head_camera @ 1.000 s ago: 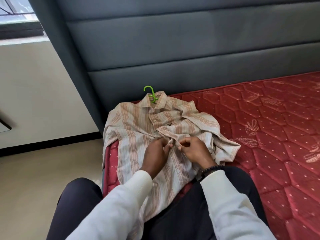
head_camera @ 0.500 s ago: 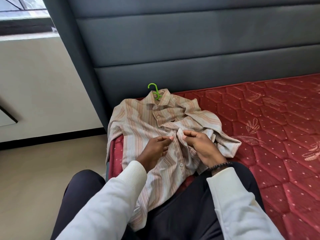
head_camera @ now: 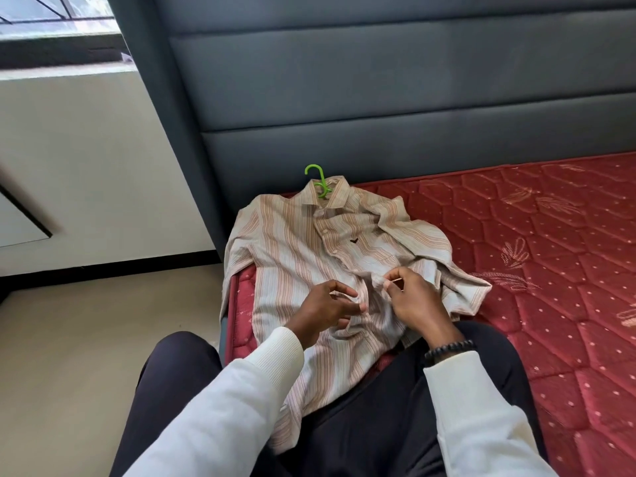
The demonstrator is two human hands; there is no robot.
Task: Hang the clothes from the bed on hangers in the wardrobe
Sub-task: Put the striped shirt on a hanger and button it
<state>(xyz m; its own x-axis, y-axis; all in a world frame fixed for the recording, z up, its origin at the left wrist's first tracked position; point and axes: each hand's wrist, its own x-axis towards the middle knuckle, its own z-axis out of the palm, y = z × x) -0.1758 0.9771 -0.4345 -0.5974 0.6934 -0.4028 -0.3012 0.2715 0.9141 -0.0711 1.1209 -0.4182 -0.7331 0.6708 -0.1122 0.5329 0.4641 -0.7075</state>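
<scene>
Your left hand (head_camera: 327, 304) and right hand (head_camera: 411, 297) both pinching placket of striped shirt (head_camera: 289, 256), lying on red mattress (head_camera: 550, 242), green hanger (head_camera: 318, 182) poking from collar.

Bright, even daylight fills the scene, entering from the window (head_camera: 55, 25) at the far left, where the panes are washed out and pale. The grey headboard (head_camera: 395, 98) shows a soft sheen along its padded panels. Shadows are soft and faint. Wide-angle distortion tilts the headboard's left edge. Focus is fairly sharp at the centre, while detail softens toward the near sleeves.
</scene>
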